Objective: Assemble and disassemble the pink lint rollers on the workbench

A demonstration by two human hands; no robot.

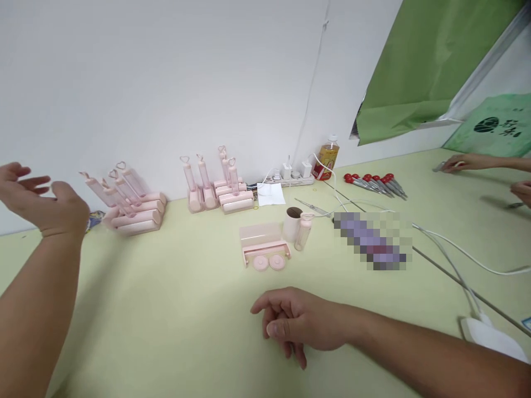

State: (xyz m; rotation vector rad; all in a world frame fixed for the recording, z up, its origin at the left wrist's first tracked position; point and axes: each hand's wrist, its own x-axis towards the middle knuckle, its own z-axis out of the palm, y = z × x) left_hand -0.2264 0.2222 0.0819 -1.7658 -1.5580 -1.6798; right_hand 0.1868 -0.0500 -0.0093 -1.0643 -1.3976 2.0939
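My left hand (50, 204) is raised at the far left, open with fingers apart and nothing in it. Near it on the table stand several pink lint rollers (136, 213) with clear handles and heart-shaped loops. My right hand (290, 323) hovers over the front middle of the table, fingers loosely bent and apart, holding nothing. Just beyond it lie loose pink parts: a frame with a translucent cover (261, 236), two round end caps (269, 262), an upright roll (292, 224) and a clear handle (303, 232).
More pink rollers (236, 198) stand along the wall beside white paper (271, 194) and a power strip (296, 180). A drink bottle (326, 159), red-topped tools (375, 185), a blurred-out purple item (371, 241) and white cables (464, 254) lie rightward. Another person's hands (462, 163) work at far right.
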